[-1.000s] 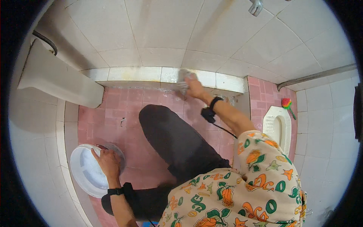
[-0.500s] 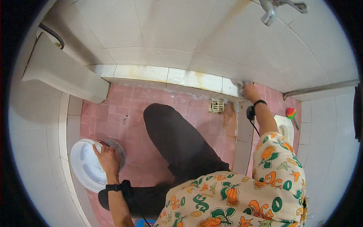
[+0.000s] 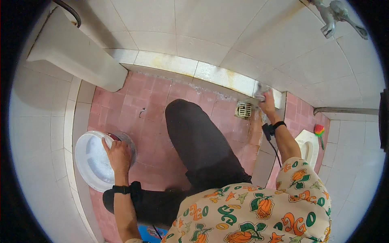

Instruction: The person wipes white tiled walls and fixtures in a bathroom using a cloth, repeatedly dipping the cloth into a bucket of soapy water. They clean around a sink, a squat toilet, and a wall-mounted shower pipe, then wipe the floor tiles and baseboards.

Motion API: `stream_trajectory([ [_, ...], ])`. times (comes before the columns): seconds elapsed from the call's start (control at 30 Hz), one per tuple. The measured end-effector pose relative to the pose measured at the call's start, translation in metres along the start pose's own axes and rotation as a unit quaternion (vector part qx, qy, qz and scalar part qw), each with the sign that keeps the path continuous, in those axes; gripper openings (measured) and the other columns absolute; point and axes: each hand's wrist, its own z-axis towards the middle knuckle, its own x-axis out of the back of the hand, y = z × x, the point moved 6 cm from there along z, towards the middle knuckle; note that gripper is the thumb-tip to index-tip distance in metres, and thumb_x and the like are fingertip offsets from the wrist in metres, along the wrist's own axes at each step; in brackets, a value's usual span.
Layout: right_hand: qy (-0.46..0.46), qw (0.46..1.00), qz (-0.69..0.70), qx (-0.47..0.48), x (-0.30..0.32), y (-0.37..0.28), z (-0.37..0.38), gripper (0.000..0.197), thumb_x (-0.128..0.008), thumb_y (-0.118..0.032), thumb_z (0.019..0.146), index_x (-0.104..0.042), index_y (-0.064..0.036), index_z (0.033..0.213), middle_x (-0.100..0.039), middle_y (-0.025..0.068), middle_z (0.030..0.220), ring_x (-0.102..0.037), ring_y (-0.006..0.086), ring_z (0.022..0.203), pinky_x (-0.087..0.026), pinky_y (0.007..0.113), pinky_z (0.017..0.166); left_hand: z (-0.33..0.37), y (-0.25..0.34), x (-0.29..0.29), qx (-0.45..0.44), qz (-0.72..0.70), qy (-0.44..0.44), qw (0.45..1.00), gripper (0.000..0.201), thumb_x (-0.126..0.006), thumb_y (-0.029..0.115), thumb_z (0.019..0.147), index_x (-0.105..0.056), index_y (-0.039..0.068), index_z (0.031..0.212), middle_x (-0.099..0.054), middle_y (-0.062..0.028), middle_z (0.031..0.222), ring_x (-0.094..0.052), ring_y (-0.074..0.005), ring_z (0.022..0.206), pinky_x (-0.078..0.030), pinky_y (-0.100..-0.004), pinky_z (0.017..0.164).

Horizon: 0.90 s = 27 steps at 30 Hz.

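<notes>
At the left, a white plastic bucket [image 3: 86,167] leans over on the pink floor, its mouth facing up and toward the left wall. Soapy, whitish liquid shows inside it. My left hand [image 3: 118,158] is closed over the bucket's rim on the right side. My right hand [image 3: 268,106] reaches far out to the low white-tiled ledge [image 3: 216,74] along the back wall. Its fingers are closed on a greyish scourer [image 3: 262,90], pressed to the ledge near its right end; motion blurs it. Suds and wet streaks lie along the ledge.
A square floor drain [image 3: 243,109] sits below the ledge. Beyond a low step are a squat toilet [image 3: 308,146] and a red-and-green brush [image 3: 319,130]. A white pedestal [image 3: 77,60] stands at the left, a metal tap [image 3: 331,20] at upper right, and something blue [image 3: 148,233] by my leg.
My right hand has shifted slightly back from the ledge's end with the scourer. My left hand stays on the bucket. The whole view has swung a little, showing more of the blue thing.
</notes>
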Motion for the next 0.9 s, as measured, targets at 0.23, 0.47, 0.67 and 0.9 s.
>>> stream_trajectory([
  [0.23,-0.002,0.963,-0.024,0.269,-0.079,-0.162,0.01,0.034,-0.067,-0.01,0.054,-0.058,-0.0115,0.087,-0.031,0.021,0.128,-0.032,0.0397,0.116,-0.03,0.042,0.095,-0.002,0.0,0.006,-0.008,0.062,-0.051,0.997,0.007,-0.056,0.014,0.068,-0.061,0.008,0.069,-0.055,-0.0031,0.068,-0.053,-0.0178,0.079,-0.011,-0.0508,0.101],
  [0.47,-0.147,0.928,-0.182,0.289,-0.116,-0.278,0.046,0.03,-0.062,-0.011,0.06,-0.061,-0.0164,0.09,-0.036,0.0092,0.127,-0.038,0.0341,0.113,-0.038,0.042,0.088,-0.017,-0.015,0.02,0.091,-0.037,0.047,0.994,0.051,-0.062,0.011,0.065,-0.044,0.012,0.113,-0.036,-0.009,0.125,-0.027,-0.0279,0.122,-0.013,-0.0514,0.1],
  [0.67,-0.151,0.932,-0.05,0.327,-0.081,-0.219,0.054,0.036,-0.057,-0.006,0.06,-0.059,-0.0142,0.095,-0.038,0.0108,0.125,-0.04,0.033,0.111,-0.039,0.036,0.088,-0.054,-0.028,0.005,0.188,-0.036,0.03,0.981,0.073,-0.066,0.015,0.064,-0.03,0.015,0.128,-0.023,-0.0067,0.136,-0.015,-0.0258,0.128,-0.008,-0.0488,0.102],
  [0.9,-0.082,0.956,-0.203,0.196,-0.041,-0.094,0.065,0.036,-0.059,-0.008,0.056,-0.06,-0.0114,0.092,-0.046,0.0159,0.114,-0.046,0.0333,0.103,-0.042,0.039,0.082,-0.095,-0.043,0.009,0.231,-0.055,0.02,0.971,0.075,-0.068,0.019,0.063,-0.03,0.014,0.128,-0.025,-0.0066,0.136,-0.019,-0.0261,0.127,-0.009,-0.0458,0.103],
])
